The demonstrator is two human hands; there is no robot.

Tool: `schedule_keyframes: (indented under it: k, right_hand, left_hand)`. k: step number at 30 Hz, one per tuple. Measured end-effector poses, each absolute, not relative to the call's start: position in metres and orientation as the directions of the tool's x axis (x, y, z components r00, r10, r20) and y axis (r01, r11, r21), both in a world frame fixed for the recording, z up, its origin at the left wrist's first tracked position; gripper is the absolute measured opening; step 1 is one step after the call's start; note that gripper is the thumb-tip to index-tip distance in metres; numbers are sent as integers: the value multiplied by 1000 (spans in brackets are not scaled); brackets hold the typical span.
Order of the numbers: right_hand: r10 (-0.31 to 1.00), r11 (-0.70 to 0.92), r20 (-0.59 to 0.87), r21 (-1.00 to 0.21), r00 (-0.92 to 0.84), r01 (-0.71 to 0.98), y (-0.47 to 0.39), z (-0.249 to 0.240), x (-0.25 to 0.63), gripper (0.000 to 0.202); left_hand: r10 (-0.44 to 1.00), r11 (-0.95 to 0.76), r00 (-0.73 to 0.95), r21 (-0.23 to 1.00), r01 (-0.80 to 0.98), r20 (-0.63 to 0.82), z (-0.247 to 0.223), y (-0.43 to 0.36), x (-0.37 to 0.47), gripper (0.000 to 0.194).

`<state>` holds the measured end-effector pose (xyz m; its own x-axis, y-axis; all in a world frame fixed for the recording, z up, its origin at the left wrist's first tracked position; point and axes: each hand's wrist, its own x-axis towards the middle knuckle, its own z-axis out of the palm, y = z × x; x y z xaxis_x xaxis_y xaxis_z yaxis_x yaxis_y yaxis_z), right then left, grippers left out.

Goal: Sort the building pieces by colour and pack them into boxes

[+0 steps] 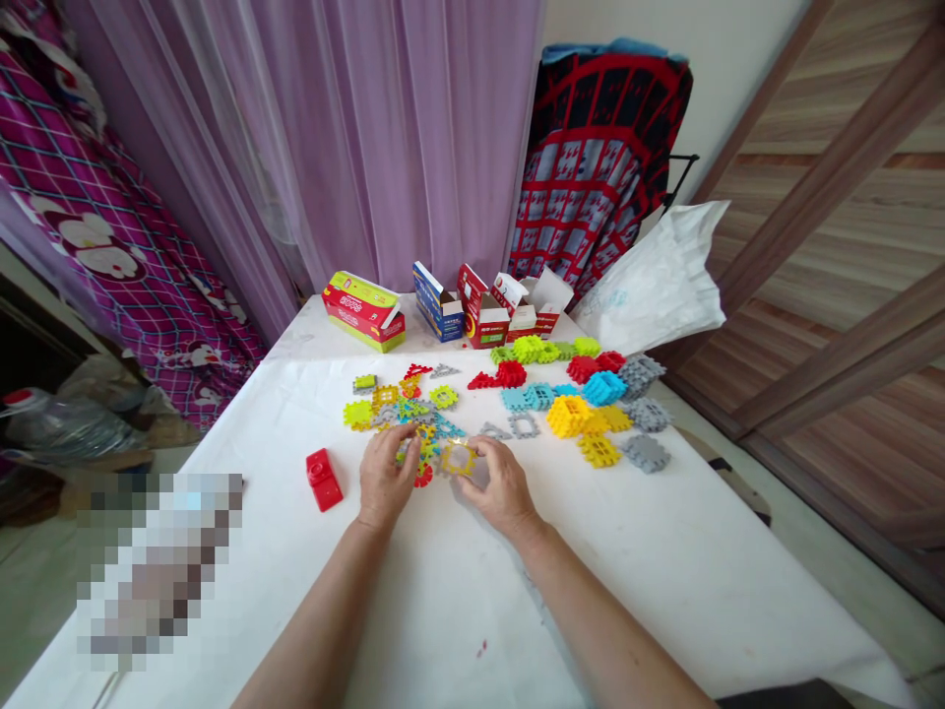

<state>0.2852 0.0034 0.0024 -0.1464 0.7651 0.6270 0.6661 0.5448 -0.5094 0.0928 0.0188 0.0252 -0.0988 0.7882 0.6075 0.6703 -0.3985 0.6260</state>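
My right hand (503, 484) pinches a yellow square frame piece (458, 458) with toothed edges between thumb and fingers, just above the cloth. My left hand (385, 475) curves beside the near left of a mixed pile of toothed plastic pieces (422, 412), thumb and forefinger apart, with nothing plainly held in it. Part of the pile is hidden behind that hand. A red toothed round piece (423, 476) lies between my hands. Beyond my right hand are a grey square frame (525, 425) and a grey triangle (495, 431).
Sorted stacks stand at the right: yellow pieces (570, 418), blue pieces (603, 388), grey pieces (647, 414) and green pieces (533, 349). A red plastic block (324, 480) lies at left. Along the back are a red-green box (363, 313), a blue box (438, 305) and a white bag (650, 286).
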Motion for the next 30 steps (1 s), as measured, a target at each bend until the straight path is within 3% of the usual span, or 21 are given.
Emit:
schedule_keyframes:
  k: [4,10,15,21,27,30]
  right_hand:
    - [673,660,708,-441,-216,608,0,8,289,52]
    - [608,746,716,-367,-343,555,-2,16,292,58]
    - [562,777,739,-317,-371,544,-4,21,291,60]
    - [628,652,750,-362,-207,667,-1,21,295,47]
    - [683,622,701,-411,-205,666,0,22,302,45]
    - [702,621,676,-424,-226,660,-1,22,304,46]
  left_hand:
    - [914,-329,2,737,591,406,25,13,104,25]
    - [983,-173,7,906,386,185,15,18,106,40]
    - [992,-126,54,938,323,115,20,18,104,33]
    - [992,28,119,993,118,-42,34,11,116,41]
    - [961,210,150,966,149,-232,42,3,127,44]
    - [958,238,139,965,112,-252,44,1,129,47]
